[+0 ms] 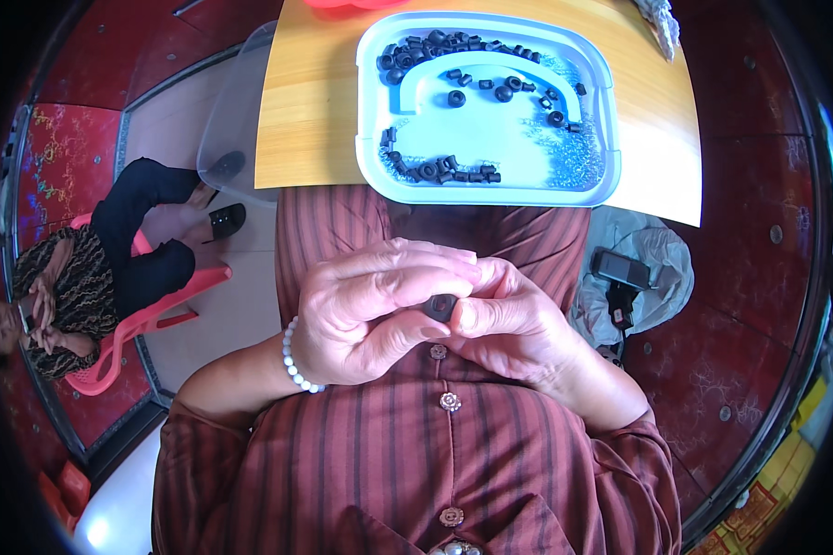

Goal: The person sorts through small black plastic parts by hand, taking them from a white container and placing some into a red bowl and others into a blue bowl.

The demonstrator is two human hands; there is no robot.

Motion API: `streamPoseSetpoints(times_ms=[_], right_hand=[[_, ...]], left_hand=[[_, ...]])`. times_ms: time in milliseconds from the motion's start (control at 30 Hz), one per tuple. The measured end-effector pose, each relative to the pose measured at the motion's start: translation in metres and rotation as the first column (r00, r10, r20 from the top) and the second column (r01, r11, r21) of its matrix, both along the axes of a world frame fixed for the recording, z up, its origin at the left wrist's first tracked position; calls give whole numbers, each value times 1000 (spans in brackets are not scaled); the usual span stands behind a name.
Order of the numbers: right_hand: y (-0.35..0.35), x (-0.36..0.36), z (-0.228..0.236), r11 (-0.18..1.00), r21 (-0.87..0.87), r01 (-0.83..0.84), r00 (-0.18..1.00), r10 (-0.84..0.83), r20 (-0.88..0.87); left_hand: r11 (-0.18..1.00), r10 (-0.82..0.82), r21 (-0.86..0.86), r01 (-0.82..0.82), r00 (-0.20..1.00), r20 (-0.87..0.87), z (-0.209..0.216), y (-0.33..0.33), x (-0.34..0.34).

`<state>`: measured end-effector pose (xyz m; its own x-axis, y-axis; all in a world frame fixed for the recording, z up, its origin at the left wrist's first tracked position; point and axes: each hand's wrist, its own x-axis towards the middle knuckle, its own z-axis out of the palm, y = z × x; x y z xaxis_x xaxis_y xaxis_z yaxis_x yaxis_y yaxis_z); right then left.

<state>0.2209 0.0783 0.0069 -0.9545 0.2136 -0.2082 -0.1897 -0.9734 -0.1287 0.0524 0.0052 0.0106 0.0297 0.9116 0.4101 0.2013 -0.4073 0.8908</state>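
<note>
Close to my chest, my left hand [370,310] and my right hand [518,324] meet around a small black ring-shaped part [441,307]. Thumbs and index fingers of both hands pinch it, and they cover most of its outline. Beyond my hands, a shallow white tray [472,139] rests on the table. Many small black cylindrical parts [435,44] are heaped along its far left side, behind a curved white divider [472,60]. More black parts [446,168] lie along the near left edge. Tiny shiny metal pieces [574,157] are scattered at the tray's right.
The light wooden table [315,111] ends just before my lap. A red object [356,3] sits at its far edge. To my right, a plastic bag [652,268] holds a black device [620,269]. At left, a person [79,287] sits on a red chair [130,338].
</note>
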Motion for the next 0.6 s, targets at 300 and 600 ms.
streamPoseSetpoints(times_ms=[300, 600], right_hand=[[4, -1, 1, 997, 14, 74, 994, -75, 75], [21, 13, -7, 630, 776, -15, 831, -424, 360]], left_hand=[[991, -20, -136, 12, 998, -63, 9, 16, -13], [848, 522, 120, -517, 773, -360, 4, 151, -133]])
